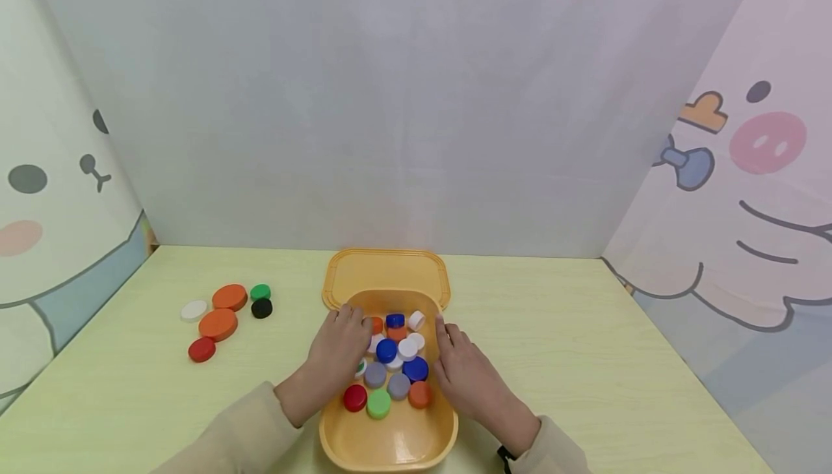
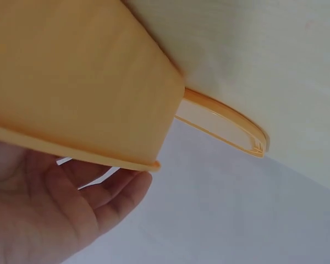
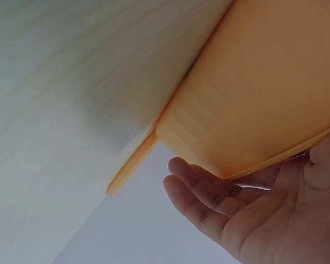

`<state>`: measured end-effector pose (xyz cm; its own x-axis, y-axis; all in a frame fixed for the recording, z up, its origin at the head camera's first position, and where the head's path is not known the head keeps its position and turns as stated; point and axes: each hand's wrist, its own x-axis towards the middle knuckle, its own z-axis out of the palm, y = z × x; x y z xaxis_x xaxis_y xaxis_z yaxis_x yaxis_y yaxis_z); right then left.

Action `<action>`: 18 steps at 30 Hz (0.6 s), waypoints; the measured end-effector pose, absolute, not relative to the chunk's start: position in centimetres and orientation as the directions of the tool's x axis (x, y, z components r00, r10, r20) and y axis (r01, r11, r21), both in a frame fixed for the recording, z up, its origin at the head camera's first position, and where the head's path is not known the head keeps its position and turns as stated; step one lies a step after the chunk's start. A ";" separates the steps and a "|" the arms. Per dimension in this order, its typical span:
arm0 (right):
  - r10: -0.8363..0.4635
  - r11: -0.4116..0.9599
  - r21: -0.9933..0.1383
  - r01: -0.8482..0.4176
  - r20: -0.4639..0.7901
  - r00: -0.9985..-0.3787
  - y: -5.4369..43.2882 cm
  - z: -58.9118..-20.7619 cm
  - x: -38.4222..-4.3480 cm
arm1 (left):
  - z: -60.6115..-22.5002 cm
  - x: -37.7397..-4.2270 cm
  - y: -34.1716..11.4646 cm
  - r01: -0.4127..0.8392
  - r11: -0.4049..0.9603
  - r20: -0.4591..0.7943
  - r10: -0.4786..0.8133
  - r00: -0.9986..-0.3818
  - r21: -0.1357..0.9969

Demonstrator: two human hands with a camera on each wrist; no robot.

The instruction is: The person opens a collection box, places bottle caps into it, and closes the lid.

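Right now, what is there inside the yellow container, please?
The yellow container holds red, orange, green, blue, white and greyish caps; anything beneath them or behind the left hand is covered.

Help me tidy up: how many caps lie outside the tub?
6, left of the tub: white cap leftmost, two orange caps right of it, green cap and black cap rightmost, red cap nearest the camera; sleeves could hide more.

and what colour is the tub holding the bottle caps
The tub is yellow-orange, clearest in the head view.
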<state>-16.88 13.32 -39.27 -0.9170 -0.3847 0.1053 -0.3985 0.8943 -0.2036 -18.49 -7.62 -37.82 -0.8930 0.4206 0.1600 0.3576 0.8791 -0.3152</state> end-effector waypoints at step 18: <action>-0.383 0.895 -0.200 -0.399 0.112 -0.917 13.2 -39.4 -16.9 | -38.1 -18.6 -7.5 0.343 0.875 0.127 0.404 -0.906 -0.341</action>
